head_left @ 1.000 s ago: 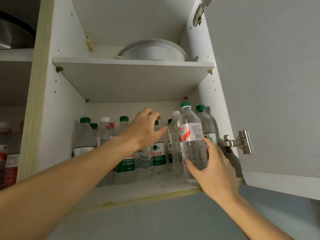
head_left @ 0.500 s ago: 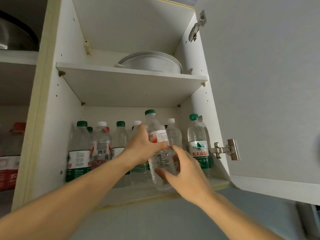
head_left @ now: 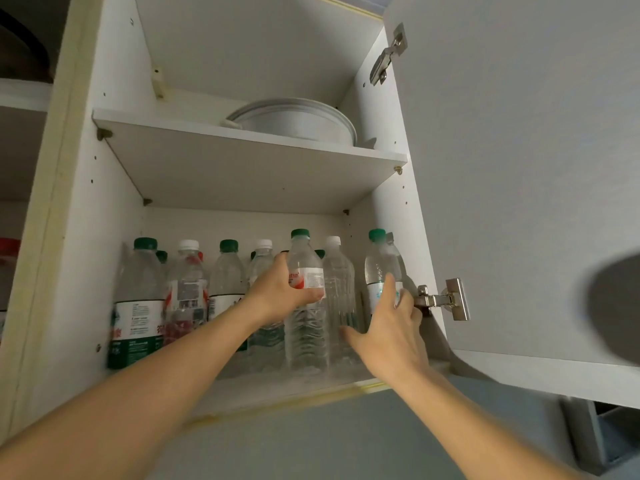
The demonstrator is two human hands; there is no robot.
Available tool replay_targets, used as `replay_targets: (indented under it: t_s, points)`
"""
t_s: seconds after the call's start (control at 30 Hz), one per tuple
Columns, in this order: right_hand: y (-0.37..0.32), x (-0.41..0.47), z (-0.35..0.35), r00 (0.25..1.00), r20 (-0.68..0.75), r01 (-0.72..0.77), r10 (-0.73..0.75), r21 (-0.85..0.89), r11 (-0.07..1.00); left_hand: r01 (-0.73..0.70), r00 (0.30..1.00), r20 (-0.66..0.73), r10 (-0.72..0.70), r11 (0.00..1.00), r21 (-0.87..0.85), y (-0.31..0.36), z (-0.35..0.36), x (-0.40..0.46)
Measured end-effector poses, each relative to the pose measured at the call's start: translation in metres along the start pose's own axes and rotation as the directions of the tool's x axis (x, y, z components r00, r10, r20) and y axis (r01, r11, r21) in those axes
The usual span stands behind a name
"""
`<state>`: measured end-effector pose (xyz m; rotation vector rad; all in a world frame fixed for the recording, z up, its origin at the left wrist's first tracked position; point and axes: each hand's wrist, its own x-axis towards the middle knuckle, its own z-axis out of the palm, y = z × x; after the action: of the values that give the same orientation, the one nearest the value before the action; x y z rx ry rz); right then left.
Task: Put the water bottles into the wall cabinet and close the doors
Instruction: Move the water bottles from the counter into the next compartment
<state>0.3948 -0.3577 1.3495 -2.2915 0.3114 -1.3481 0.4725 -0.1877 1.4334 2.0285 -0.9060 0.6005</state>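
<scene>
The wall cabinet (head_left: 86, 237) stands open, and several water bottles with green and white caps line its lower shelf (head_left: 277, 389). My left hand (head_left: 280, 292) grips a clear green-capped bottle (head_left: 306, 327) around its red-and-white label; the bottle stands upright on the shelf. My right hand (head_left: 389, 327) is beside it with fingers spread and relaxed, holding nothing. It lies in front of a white-capped bottle (head_left: 337, 278) and a green-capped bottle (head_left: 379, 261) at the right wall. The right door (head_left: 519, 168) is swung open.
A white bowl or pot (head_left: 294, 123) sits on the upper shelf (head_left: 242, 168). Metal hinges (head_left: 443, 301) stick out of the right door near my right hand. A neighbouring open compartment with a red-capped item (head_left: 8, 247) lies to the left. A dark blurred shape (head_left: 616, 306) shows at the right edge.
The bottle passed from my right hand to my left hand and now stands upright on the lower shelf. My right hand let go and shifted right with its fingers opened.
</scene>
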Motion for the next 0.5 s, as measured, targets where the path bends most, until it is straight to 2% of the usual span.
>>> replay_targets:
  t_s: [0.1,0.27,0.4,0.5]
  points:
    - [-0.001,0.007,-0.001,0.997,-0.009,-0.080,0.081,0.075,0.994,-0.005,1.000,0.025,0.007,0.999,-0.048,-0.007,0.002,0.006]
    - [0.004,0.016,0.008,0.978,0.135,-0.185,0.162,0.182,0.966,0.009,0.994,0.112,0.000,0.997,-0.078,-0.011,0.001,0.007]
    - [0.011,0.024,0.011,0.962,0.234,-0.195,0.143,0.218,0.956,-0.006,0.991,0.136,0.014,0.998,-0.056,-0.012,0.001,0.003]
    - [0.014,0.036,0.007,0.936,0.341,-0.196,0.081,0.319,0.927,-0.048,0.992,0.124,0.040,0.996,0.070,-0.007,-0.004,-0.002]
